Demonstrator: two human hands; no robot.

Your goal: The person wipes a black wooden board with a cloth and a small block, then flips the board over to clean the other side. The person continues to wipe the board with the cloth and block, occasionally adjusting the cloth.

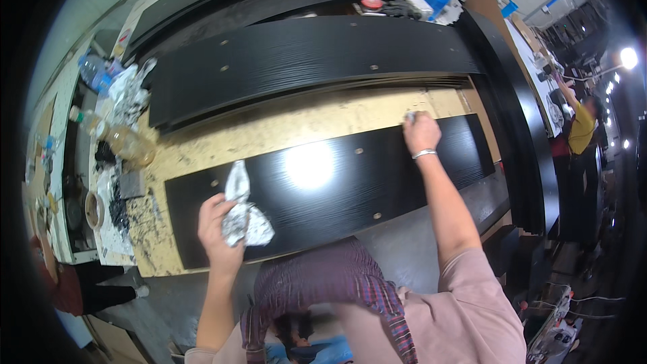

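Plaid cloth (337, 283) at waist nearest cam. L hand (219, 226) grip closed on crumpled grey rag (241, 212), resting on black panel's (323, 189) near-left part. R hand (422, 131) presses small pad (410, 117) at panel's far edge; grip curled round it. Panel lies flat on stained bench (269, 131). Looks mid-wipe: centre glossy, how much remains unclear.

A worn yellow desk (269, 131) is sitting on grey floor (411, 243). Bright lamps (628, 58) are glaring at right, where another person (581, 128) is standing among cluttered benches.
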